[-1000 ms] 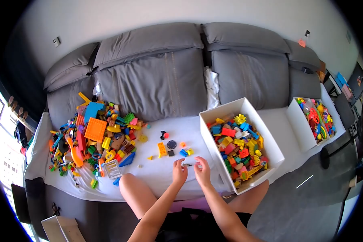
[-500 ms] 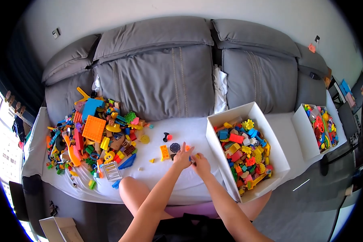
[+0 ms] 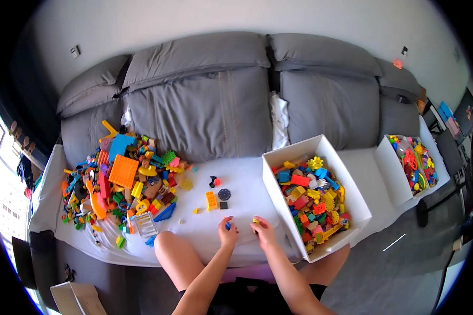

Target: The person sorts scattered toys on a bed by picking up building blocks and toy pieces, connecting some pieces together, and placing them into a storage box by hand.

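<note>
Blue bit (image 3: 227, 226) sits pinched in the left hand (image 3: 227, 234), and a yellow bit (image 3: 256, 221) in the right hand (image 3: 266, 232), maybe kept apart so each shows well.

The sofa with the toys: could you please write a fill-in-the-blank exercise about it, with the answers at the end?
The left hand holds a small ____ piece.
The orange square plate lies on the toy pile at the person's ____ side.
The sofa's back cushions are ____ in colour.
Missing words: blue; left; grey.
</note>
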Demonstrator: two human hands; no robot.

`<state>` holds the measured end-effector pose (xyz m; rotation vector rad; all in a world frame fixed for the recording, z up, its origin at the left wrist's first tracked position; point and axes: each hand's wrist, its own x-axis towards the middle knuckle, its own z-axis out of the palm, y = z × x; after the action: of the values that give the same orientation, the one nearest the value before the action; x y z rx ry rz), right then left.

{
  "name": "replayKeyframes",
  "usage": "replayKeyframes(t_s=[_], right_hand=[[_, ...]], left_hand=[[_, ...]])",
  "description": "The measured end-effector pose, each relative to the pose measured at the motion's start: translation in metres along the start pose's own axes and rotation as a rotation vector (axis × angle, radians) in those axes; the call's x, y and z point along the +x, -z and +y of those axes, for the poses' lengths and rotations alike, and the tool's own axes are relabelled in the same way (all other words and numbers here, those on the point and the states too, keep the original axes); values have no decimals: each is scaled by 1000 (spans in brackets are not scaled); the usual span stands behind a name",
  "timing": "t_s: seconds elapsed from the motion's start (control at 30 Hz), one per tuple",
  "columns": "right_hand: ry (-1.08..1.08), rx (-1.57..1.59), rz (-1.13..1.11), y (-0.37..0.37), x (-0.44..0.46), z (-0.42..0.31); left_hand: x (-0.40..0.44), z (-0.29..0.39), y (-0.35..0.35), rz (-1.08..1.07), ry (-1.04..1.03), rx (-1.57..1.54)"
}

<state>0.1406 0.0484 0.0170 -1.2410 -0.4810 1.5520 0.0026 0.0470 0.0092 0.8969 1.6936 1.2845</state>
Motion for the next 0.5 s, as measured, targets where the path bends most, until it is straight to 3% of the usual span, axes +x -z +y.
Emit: replayKeyframes(t_s=[0.03, 0.07, 0.1, 0.13, 0.23, 0.3, 0.37, 0.4, 0.5], right_hand=[[55, -29, -40, -8, -8, -14], [109, -57, -77, -16, -16, -27], [162, -85, -114, -26, -26, -42], [381, -188, -76, -35, -37, -60], [772, -280, 14, -42, -54, -113], [886, -370, 208, -29, -58, -139], [985, -512, 476, -12, -54, -151], [983, -605, 551, -7, -52, -153], [978, -905, 655, -4, -54, -150]], left_hand=[[-2, 12, -5, -42, 244, -221], [-1, 21, -14, -17, 242, -310], [0, 36, -25, -39, 156, -305], [0, 56, -37, -59, 70, -298], [8, 95, -84, -221, -144, -374], [-16, 173, -102, -538, -55, -648], [-9, 170, -123, -745, -16, -646], [-15, 179, -120, -769, -92, -539], [-3, 139, -110, -547, -331, -448]])
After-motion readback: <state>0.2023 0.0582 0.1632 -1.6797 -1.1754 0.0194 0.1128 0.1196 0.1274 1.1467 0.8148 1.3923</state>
